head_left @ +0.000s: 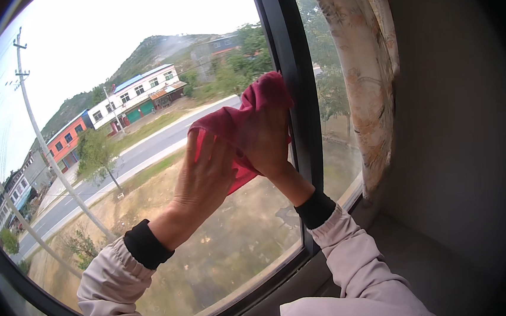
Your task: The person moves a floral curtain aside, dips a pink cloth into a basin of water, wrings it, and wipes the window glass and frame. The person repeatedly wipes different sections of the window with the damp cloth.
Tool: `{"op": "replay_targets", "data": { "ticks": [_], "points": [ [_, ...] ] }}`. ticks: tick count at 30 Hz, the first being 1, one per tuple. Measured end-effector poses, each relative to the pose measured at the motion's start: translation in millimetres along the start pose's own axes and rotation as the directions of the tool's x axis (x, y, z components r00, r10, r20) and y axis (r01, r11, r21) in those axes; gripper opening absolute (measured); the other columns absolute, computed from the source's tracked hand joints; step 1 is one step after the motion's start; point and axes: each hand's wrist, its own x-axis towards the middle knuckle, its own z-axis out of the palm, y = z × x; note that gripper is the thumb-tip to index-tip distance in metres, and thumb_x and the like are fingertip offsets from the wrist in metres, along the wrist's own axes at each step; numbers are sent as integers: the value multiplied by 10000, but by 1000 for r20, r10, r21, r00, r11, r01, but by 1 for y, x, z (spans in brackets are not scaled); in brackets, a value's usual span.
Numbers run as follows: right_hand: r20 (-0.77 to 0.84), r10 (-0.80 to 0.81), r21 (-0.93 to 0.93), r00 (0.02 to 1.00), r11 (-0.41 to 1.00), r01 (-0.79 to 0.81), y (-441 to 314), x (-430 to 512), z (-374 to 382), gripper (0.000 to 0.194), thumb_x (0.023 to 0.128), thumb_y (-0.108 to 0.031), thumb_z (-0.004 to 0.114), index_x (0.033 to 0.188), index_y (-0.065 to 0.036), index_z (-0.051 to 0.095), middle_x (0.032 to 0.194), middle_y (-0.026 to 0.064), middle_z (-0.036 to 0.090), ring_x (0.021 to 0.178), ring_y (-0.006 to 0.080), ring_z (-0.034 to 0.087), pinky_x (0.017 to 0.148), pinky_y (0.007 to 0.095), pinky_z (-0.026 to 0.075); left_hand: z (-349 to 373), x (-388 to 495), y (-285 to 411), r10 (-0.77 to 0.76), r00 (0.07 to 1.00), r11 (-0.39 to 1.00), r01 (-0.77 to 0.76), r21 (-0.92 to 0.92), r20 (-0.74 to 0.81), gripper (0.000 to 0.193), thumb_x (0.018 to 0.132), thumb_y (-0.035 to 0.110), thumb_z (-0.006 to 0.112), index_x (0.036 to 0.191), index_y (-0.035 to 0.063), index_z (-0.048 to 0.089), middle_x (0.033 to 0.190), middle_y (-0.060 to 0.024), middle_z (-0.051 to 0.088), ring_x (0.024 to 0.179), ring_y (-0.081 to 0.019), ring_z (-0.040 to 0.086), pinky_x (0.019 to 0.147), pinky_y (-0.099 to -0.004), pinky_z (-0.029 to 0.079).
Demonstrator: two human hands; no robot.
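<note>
A dark red cloth is bunched against the window pane, close to the upright of the dark window frame. My right hand presses on the cloth beside that upright, its fingers partly lost in the folds. Just to the left, my left hand lies against the cloth with fingers stretched upward, the tips at its upper left edge. The cloth's lower corner shows between my two hands. Both wrists come out of black cuffs on pale jacket sleeves.
A flower-patterned curtain hangs right of the frame upright, in front of another strip of glass. Beyond it stands a grey wall. The frame's lower rail runs below my arms. Outside are a road, buildings, trees and utility poles.
</note>
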Motion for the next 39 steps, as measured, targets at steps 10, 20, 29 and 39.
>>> {"op": "replay_targets", "data": {
  "ticks": [10, 20, 29, 39],
  "points": [
    [-320, -276, -178, 906, 957, 229, 30, 123, 54, 389, 1010, -251, 562, 1255, 51, 562, 1143, 255, 588, 1072, 454, 572, 941, 526, 454, -12, 84, -85, -230, 891, 969, 247, -7, -392, 445, 877, 301, 745, 1211, 20, 652, 1270, -173, 592, 1350, -384, 482, 1237, -607, 254],
    [6, 72, -95, 997, 993, -71, 26, -125, 10, 826, 913, -412, 696, 1522, 69, 414, 1425, 298, 513, 1315, 509, 484, 1140, 593, 345, 19, -33, 29, 158, 985, 985, -163, -62, -76, 330, 893, 287, 669, 1121, 53, 719, 1172, -103, 648, 1298, -320, 538, 1262, -543, 275],
    [-312, -518, -353, 796, 841, 409, 42, 189, 44, 598, 892, -286, 683, 1365, 47, 534, 1195, 232, 598, 1083, 427, 579, 924, 519, 470, -23, 130, -119, -176, 843, 931, 310, 193, -507, 468, 970, 378, 668, 1256, 8, 654, 1322, -178, 609, 1362, -380, 498, 1216, -585, 274],
    [-134, 63, -50, 989, 996, -70, 43, -43, 27, 499, 928, -235, 685, 1343, 16, 567, 1237, 251, 593, 1126, 464, 563, 968, 527, 443, 39, 47, 9, 34, 984, 992, -12, 129, -175, 508, 850, 244, 634, 1310, 34, 684, 1368, -173, 652, 1397, -347, 526, 1299, -573, 178]
  ]
}}
